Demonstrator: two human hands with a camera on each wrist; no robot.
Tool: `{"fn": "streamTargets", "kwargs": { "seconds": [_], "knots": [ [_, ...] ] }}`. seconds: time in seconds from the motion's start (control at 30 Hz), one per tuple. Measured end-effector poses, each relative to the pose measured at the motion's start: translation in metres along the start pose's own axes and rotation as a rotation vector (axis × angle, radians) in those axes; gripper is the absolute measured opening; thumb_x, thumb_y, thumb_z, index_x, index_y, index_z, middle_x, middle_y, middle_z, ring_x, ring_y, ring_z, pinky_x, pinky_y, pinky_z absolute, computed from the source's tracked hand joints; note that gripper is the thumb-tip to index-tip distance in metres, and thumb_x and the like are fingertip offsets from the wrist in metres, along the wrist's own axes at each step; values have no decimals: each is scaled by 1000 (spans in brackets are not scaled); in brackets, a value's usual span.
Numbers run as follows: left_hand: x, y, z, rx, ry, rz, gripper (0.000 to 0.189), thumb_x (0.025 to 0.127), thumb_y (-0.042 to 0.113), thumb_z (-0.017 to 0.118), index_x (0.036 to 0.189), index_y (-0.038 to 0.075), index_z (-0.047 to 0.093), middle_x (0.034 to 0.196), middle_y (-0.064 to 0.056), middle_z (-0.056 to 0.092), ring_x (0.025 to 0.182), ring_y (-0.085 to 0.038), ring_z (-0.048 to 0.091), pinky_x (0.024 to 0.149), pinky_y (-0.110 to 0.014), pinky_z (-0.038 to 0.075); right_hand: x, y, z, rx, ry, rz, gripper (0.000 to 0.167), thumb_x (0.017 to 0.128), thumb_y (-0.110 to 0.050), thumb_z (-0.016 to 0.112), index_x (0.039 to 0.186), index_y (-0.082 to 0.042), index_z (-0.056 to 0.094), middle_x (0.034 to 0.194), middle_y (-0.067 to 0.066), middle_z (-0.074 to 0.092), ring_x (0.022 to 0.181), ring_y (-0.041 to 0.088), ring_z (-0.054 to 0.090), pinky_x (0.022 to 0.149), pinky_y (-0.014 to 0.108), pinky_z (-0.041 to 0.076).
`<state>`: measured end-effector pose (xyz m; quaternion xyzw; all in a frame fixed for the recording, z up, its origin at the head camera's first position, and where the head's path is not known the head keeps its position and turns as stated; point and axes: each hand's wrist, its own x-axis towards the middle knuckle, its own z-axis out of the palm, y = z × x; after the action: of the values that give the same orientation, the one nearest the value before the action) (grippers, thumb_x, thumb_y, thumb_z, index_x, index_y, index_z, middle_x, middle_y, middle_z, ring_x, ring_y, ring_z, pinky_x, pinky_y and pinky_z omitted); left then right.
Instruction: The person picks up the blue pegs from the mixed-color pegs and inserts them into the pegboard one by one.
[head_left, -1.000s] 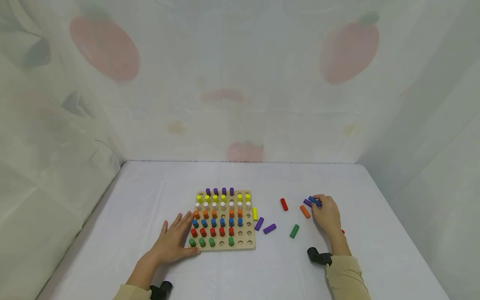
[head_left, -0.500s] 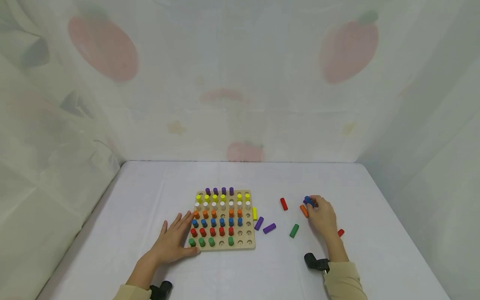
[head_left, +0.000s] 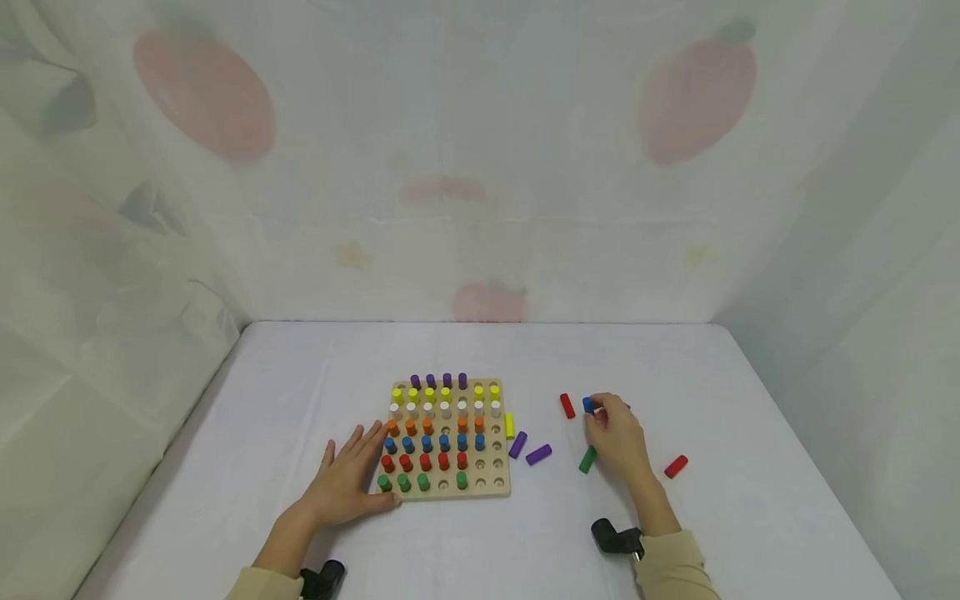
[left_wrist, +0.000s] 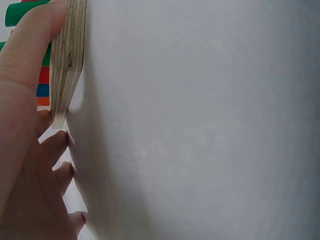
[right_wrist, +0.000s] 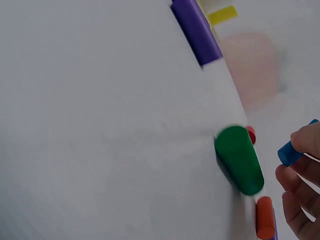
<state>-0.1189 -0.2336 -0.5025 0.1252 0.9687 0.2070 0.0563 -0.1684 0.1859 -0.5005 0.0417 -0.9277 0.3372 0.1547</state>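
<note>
My right hand (head_left: 618,435) pinches a blue peg (head_left: 588,405) between thumb and fingers, near the loose red peg (head_left: 567,406). In the right wrist view that blue peg (right_wrist: 287,153) tilts from the fingertips. A green peg (head_left: 587,459) lies just left of the hand; an orange peg (right_wrist: 265,218) shows below it in the right wrist view. My left hand (head_left: 341,490) spreads along the left side of a wooden pegboard (head_left: 491,490), thumb at its near corner. The board carries rows of purple, yellow, white, orange, blue, red and green pegs, with some bare holes.
Right of the board lie a yellow peg (head_left: 509,426) and two purple pegs (head_left: 538,455). Another red peg (head_left: 676,466) lies right of my right forearm. White cloth covers the table (head_left: 322,358), and printed curtains (head_left: 480,167) stand behind and at both sides.
My right hand has moved left with the blue peg, away from the purple and orange pegs. The red peg by the forearm has come into full view. My left hand stays put.
</note>
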Motion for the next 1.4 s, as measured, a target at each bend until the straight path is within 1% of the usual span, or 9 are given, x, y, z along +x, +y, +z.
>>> {"fn": "streamTargets", "kwargs": {
  "seconds": [0.17,0.33,0.53,0.73,1.0,1.17,1.4],
  "knots": [
    [1,-1,1,8,-5,2,108,62,75,62,146,15,28,152,-7,25,139,-37,17,103,-69,4,-2,-6,10,29,-14,-36,28,81,-6,65,108,-4,58,92,5,63,80,15,59,67,31,51],
    [1,-1,1,10,-10,-2,109,61,75,62,146,16,28,152,-7,24,139,-37,17,103,-70,4,-3,-12,19,61,11,-108,31,78,-1,68,107,-5,59,87,4,64,77,14,61,66,32,51],
    [1,-1,0,14,-10,-2,109,61,74,63,146,16,27,152,-7,23,139,-37,17,102,-70,4,-4,-24,28,82,3,-129,31,77,-1,67,107,-7,60,87,1,63,77,11,60,68,30,52],
    [0,-1,0,12,-6,-1,109,61,72,66,146,15,27,152,-7,24,138,-37,17,102,-70,5,-7,-38,37,71,-69,-117,28,79,-5,68,104,-12,58,88,-4,62,80,8,60,73,29,53],
    [2,-4,3,16,-4,2,109,61,74,64,146,16,27,152,-7,24,139,-37,18,102,-70,4,-13,-57,46,113,-159,-109,24,82,-9,67,103,-15,57,91,-8,62,84,5,59,77,27,53],
    [2,-4,3,13,0,3,109,61,74,63,146,15,28,152,-7,25,138,-37,18,102,-70,4,-15,-66,51,120,-206,-118,24,83,-11,66,105,-16,57,92,-9,60,84,2,57,76,24,52],
    [2,-3,2,7,4,6,108,61,73,65,146,15,29,152,-7,25,139,-37,18,102,-70,4,-18,-74,57,127,-230,-169,25,84,-11,65,107,-15,56,92,-9,59,83,1,55,72,19,51]
  ]
}}
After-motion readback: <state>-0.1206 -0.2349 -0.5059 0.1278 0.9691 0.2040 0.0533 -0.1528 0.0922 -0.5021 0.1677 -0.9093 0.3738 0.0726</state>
